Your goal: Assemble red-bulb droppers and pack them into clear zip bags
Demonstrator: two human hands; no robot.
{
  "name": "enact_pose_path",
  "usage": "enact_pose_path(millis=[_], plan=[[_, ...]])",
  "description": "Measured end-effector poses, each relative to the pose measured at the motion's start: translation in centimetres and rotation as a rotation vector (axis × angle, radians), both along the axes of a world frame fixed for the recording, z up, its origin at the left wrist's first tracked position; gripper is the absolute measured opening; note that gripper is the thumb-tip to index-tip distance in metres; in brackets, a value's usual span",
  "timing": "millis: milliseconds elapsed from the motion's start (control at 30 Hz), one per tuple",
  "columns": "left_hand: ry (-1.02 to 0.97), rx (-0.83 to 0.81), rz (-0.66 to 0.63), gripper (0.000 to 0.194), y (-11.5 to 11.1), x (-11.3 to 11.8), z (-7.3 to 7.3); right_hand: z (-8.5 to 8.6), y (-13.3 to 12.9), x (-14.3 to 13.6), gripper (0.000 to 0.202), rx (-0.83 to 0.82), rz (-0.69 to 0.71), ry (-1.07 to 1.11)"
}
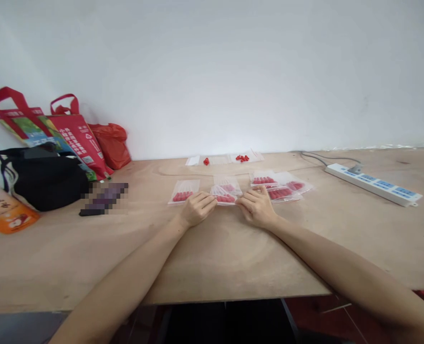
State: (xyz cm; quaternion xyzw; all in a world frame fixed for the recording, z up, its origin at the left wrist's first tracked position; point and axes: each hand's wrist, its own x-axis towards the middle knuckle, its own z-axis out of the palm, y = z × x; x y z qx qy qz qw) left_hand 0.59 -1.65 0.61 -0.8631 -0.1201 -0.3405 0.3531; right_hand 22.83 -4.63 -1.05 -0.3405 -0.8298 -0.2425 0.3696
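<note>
Between my hands is a small clear plastic bag [225,198] holding a row of red pieces, too small to name. My left hand [198,209] pinches its left end with closed fingers, and my right hand [257,208] pinches its right end. Just behind it lies another such bag [227,181], partly covered by the held one. A third bag with red pieces [183,191] rests flat beside my left hand. To the right, past my right hand, several filled bags [282,186] overlap in a loose pile.
Near the wall, loose red pieces [242,158] lie on clear plastic bags [219,160]. A white power strip [373,184] with a grey cable sits at right. At left are a phone [104,198], a black bag [45,179], an orange package [7,205] and red shopping bags [78,138].
</note>
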Motion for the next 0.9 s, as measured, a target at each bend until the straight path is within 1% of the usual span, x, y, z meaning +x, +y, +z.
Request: enact_pose_path(millis=[133,267,367,433,500,533,600,700,733,767,800,833,867,900], plan=[[-0.019,-0.004,0.036,0.015,0.1,-0.4,0.1,-0.1,0.2,0.3,0.014,-0.012,-0.019,0.005],[-0.020,-0.041,0.087,0.018,0.2,-0.6,0.1,-0.2,0.2,0.5,0.012,-0.025,-0.022,-0.024],[-0.015,-0.102,0.133,0.023,0.4,-0.7,-0.1,-0.2,0.2,0.5,0.012,-0.034,-0.023,-0.032],[-0.032,-0.198,0.155,0.028,0.3,-0.9,-0.2,-0.2,0.2,0.5,0.012,-0.042,-0.021,-0.025],[-0.083,-0.396,0.163,0.034,0.1,-0.9,-0.2,-0.2,0.1,0.6,0.013,-0.053,-0.014,-0.006],[-0.124,-0.544,0.163,0.035,-0.1,-0.8,-0.2,-0.3,0.1,0.7,0.013,-0.060,-0.010,0.010],[-0.272,-0.934,0.151,0.034,-0.6,-0.4,-0.2,-0.3,0.1,0.7,0.014,-0.079,0.006,0.049],[-0.642,-1.623,0.066,0.047,-1.4,0.6,0.0,-0.3,-0.1,0.4,0.015,-0.112,0.041,0.096],[-0.759,-1.812,0.018,0.049,-1.6,0.9,0.0,-0.2,-0.1,0.3,0.016,-0.126,0.060,0.094],[-0.844,-1.953,-0.028,0.049,-1.8,1.3,0.0,-0.2,-0.2,0.1,0.017,-0.142,0.086,0.081],[-0.894,-2.038,-0.066,0.047,-1.8,1.5,-0.1,-0.1,-0.3,-0.1,0.018,-0.161,0.115,0.059],[-0.917,-2.070,-0.089,0.043,-1.7,1.6,-0.1,-0.1,-0.3,-0.3,0.019,-0.183,0.143,0.031],[-0.931,-2.049,-0.090,0.039,-1.5,1.6,-0.2,-0.1,-0.4,-0.4,0.018,-0.207,0.160,0.005],[-0.945,-1.982,-0.068,0.037,-1.2,1.4,-0.3,-0.1,-0.4,-0.4,0.017,-0.230,0.160,-0.014]])
